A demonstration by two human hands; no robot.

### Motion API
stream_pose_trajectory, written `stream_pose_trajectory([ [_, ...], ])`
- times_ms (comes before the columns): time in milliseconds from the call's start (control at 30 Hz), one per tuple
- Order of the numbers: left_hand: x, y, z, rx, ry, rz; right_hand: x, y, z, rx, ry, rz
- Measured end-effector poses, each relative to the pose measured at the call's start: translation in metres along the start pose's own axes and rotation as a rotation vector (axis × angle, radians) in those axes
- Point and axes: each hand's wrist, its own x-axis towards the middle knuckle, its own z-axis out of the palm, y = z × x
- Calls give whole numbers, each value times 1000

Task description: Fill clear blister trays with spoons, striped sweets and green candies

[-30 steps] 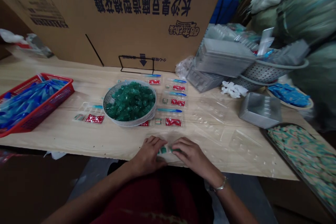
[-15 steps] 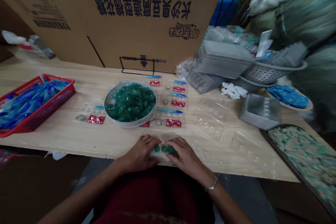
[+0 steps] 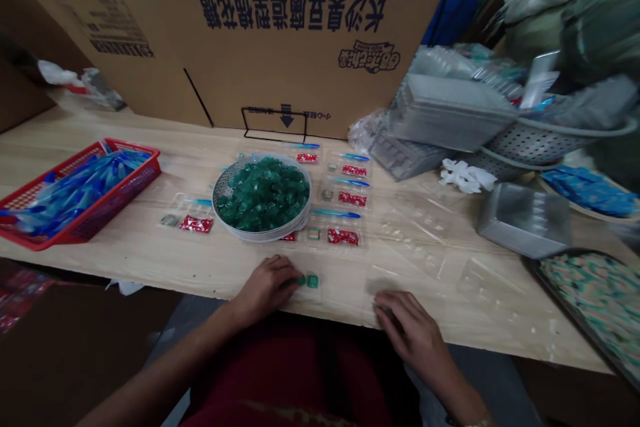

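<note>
Right hand has swung away, loosely curled, hold unclear — left hand pinches a green piece.

The cubes are showing green, like the heap; the bowl is showing white; the basket is gleaming red, its tubes mixing pale and dark blue; the packets are wearing white flecks on red; the carton is bearing dark print on brown.

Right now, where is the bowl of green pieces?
In the head view, the bowl sits on the table slightly left of centre, in front of the cardboard box, right of the red basket and just beyond the left hand.
</note>
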Motion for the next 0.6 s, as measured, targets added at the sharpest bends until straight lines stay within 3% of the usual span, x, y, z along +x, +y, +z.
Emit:
stream_pose_trajectory([
  [200, -2, 0, -3, 63, -3, 6, 24, -22, 13, 22, 48, -55],
  [333, -4, 0, 0, 84, 19, 21, 55, -48, 29, 113, -7, -136],
  [500, -7, 9, -5, -11, 161, 0, 85, -67, 40, 142, -77, -177],
  [600, -6, 21, -10, -179, 230, -49, 93, -71, 39, 182, -28, -151],
])
